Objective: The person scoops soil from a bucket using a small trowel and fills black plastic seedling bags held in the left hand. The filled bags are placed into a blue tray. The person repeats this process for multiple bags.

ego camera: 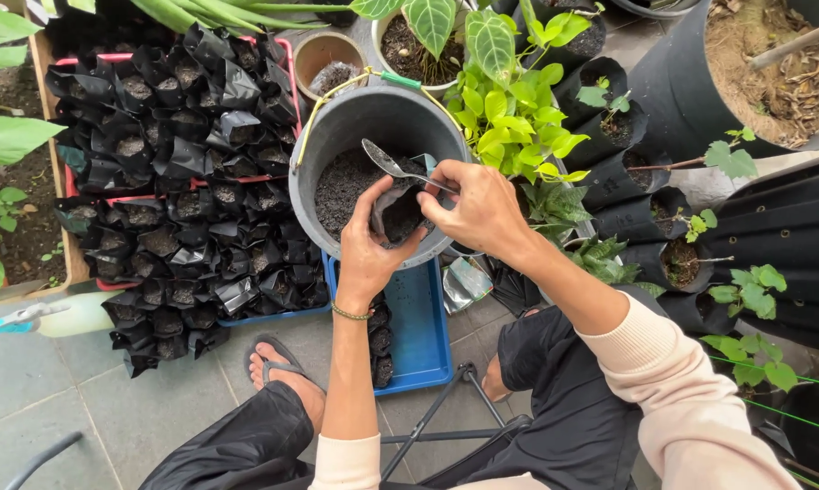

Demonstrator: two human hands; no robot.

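Observation:
My left hand point(366, 254) grips a small black plastic nursery bag point(399, 214) and holds it upright over the rim of a grey bucket point(312, 154) that has dark soil in it. My right hand point(482, 210) holds a metal spoon point(393, 165) by its handle; the spoon's bowl points up and to the left, above the soil, just beyond the bag's mouth. Both hands are close together at the bucket's near right side. A green bracelet sits on my left wrist.
Several soil-filled black bags point(169, 163) are packed in a red tray at the left. A blue tray point(423, 327) lies under the bucket with a few bags. Potted green plants point(509, 109) stand behind and right. My sandalled foot point(278, 367) rests on grey tiles.

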